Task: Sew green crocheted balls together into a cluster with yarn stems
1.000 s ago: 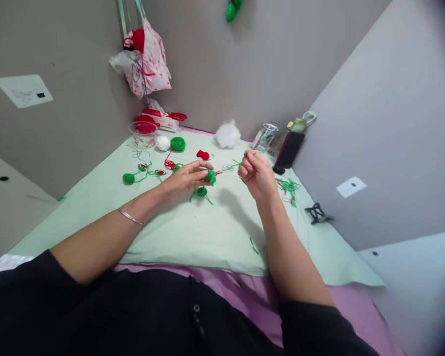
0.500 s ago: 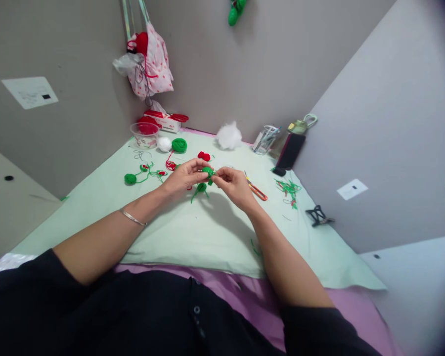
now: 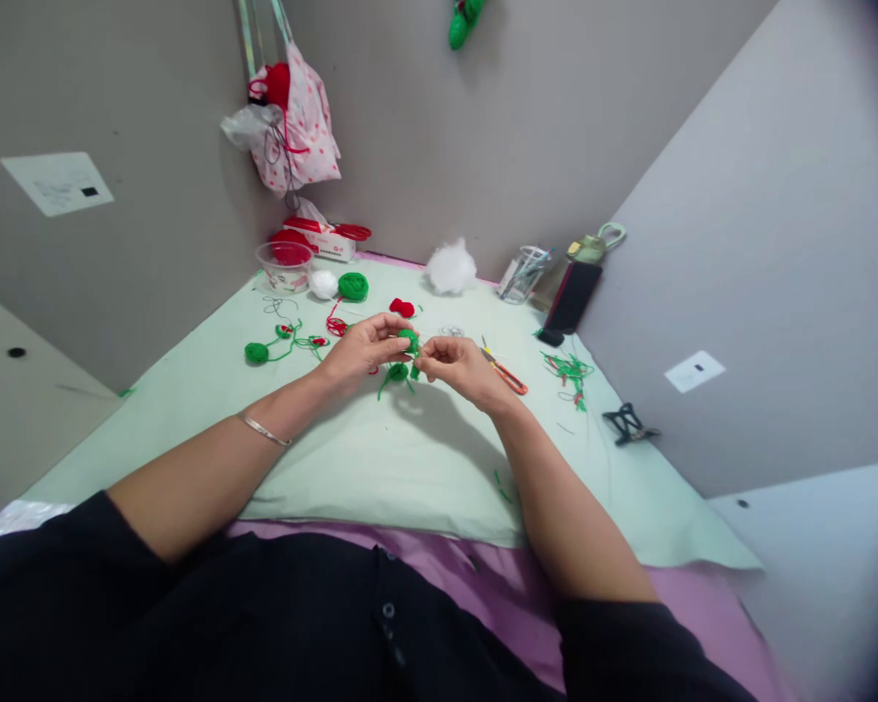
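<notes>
Between the fingers of my left hand (image 3: 366,349) is a small green yarn piece (image 3: 410,340), pinched against the thumb. My right hand (image 3: 458,366) is closed at its right side, thumb and forefinger pressed together by the piece's edge. What the right fingertips pinch is too small to make out. Just below my hands, a small round green yarn piece (image 3: 396,372) with loose tails lies on the green cloth (image 3: 380,478). Beyond my fingers sits a red yarn piece (image 3: 402,308). Orange-handled scissors (image 3: 508,375) lie right of my right hand.
At left are a green yarn ball (image 3: 257,353) and small red-green pieces. A green skein (image 3: 353,286), white ball (image 3: 323,284), plastic tub (image 3: 285,273), stuffing (image 3: 451,268) and pen cup (image 3: 525,277) stand at the back. A phone (image 3: 574,297), yarn scraps (image 3: 569,370) and black clip (image 3: 627,425) are right.
My right fingers have shifted slightly down and left beside the green piece, which has turned a little in my left hand. The other things stay where they were.
</notes>
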